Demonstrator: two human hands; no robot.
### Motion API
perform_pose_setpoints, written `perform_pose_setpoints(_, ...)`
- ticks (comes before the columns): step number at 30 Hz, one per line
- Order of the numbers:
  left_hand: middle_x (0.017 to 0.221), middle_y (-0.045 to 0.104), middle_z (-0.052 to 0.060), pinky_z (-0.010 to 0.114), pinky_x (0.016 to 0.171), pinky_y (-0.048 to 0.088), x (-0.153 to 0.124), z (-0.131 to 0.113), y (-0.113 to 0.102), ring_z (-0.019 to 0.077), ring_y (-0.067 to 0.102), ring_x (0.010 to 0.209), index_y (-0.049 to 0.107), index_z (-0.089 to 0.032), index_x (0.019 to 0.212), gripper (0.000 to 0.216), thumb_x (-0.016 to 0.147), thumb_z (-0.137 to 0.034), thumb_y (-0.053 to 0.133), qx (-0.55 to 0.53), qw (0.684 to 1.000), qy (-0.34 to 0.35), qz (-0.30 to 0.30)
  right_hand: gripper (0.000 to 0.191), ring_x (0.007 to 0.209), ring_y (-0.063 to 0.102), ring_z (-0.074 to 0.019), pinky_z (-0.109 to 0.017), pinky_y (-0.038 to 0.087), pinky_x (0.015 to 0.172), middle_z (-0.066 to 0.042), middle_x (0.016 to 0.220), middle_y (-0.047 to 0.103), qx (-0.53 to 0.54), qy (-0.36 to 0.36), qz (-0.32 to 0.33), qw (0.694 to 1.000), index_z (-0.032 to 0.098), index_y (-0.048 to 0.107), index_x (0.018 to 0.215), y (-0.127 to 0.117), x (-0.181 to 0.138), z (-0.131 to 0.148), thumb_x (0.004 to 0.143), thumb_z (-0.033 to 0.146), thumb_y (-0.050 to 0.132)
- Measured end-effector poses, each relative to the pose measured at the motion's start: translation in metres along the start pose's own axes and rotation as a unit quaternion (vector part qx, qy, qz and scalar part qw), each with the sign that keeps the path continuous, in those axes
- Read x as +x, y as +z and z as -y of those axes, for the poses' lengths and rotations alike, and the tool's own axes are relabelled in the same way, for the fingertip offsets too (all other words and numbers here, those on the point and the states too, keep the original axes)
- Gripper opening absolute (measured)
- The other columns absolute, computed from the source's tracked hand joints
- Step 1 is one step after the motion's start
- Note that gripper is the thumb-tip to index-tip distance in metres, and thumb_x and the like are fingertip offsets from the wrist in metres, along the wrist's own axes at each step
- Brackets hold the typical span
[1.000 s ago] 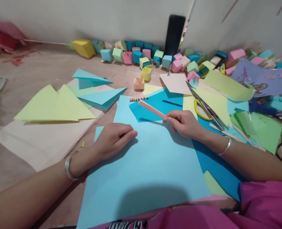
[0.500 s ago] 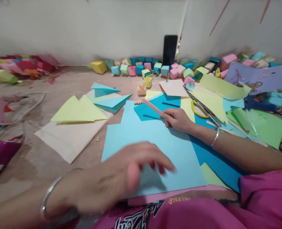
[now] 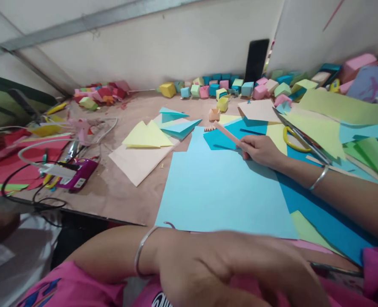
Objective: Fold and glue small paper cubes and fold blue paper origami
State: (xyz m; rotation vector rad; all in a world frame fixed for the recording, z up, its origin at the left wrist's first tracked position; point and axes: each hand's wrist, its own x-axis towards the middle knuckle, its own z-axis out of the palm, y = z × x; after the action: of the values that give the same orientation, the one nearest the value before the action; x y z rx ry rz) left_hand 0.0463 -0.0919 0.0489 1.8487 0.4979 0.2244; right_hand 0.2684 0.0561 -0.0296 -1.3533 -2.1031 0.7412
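One pink strip sits pinched in the grip of your right hand, over the dark blue paper. Your left hand is blurred at the near side, its grip impossible to tell. Far along the counter, folded boxes look finished; your strip appears straight, not yet shaped.

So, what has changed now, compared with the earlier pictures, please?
The left hand has drawn back from the light blue sheet toward the person's body, and the view has swung left. Nothing was visibly picked up or let go. The right hand still holds the pink strip; the yellow folded paper stays in place.
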Motion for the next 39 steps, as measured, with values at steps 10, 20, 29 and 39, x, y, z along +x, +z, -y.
perform_pose_setpoints(10,0.063,0.061,-0.001,0.02,0.049,0.04,0.038,0.07,-0.095,0.0081,0.051,0.052,0.061,-0.015,0.079,0.023,0.08,-0.037,0.069,0.039,0.897,-0.127,-0.422,0.024,0.065,0.06,-0.0152,-0.025,0.037,0.063,-0.003,0.069,0.068,-0.079,-0.057,-0.069,0.993,0.016,0.067,0.085,0.003,-0.002,0.0,0.093,0.025,0.046)
perform_pose_setpoints(20,0.091,0.072,0.009,0.027,0.064,0.056,0.03,0.07,-0.077,0.0166,0.068,0.075,0.073,-0.016,0.09,0.028,0.083,-0.042,0.069,-0.141,0.896,-0.075,-0.414,0.023,0.067,0.062,-0.0157,-0.026,0.041,0.06,-0.005,0.078,0.071,-0.164,-0.32,-0.104,0.927,0.015,0.064,0.105,0.017,-0.021,0.011,0.096,0.02,0.043)
perform_pose_setpoints(29,0.072,0.066,0.006,0.02,0.052,0.047,0.024,0.08,-0.074,0.0105,0.058,0.059,0.068,-0.013,0.073,0.027,0.082,-0.039,0.07,-0.273,0.895,-0.063,-0.347,0.051,0.089,0.065,-0.0148,-0.029,0.051,0.077,-0.005,0.095,0.069,0.055,-0.42,0.102,0.9,0.02,0.034,0.143,0.008,-0.043,0.035,0.093,0.009,0.033)
perform_pose_setpoints(39,0.076,0.069,0.007,0.022,0.057,0.048,0.026,0.078,-0.058,0.0125,0.061,0.065,0.073,-0.014,0.077,0.021,0.077,-0.034,0.076,-0.284,0.91,-0.041,-0.298,0.017,0.084,0.062,-0.0142,-0.026,0.052,0.072,-0.01,0.097,0.067,0.044,-0.439,-0.001,0.898,0.017,0.063,0.103,0.02,-0.036,0.034,0.097,0.021,0.047)
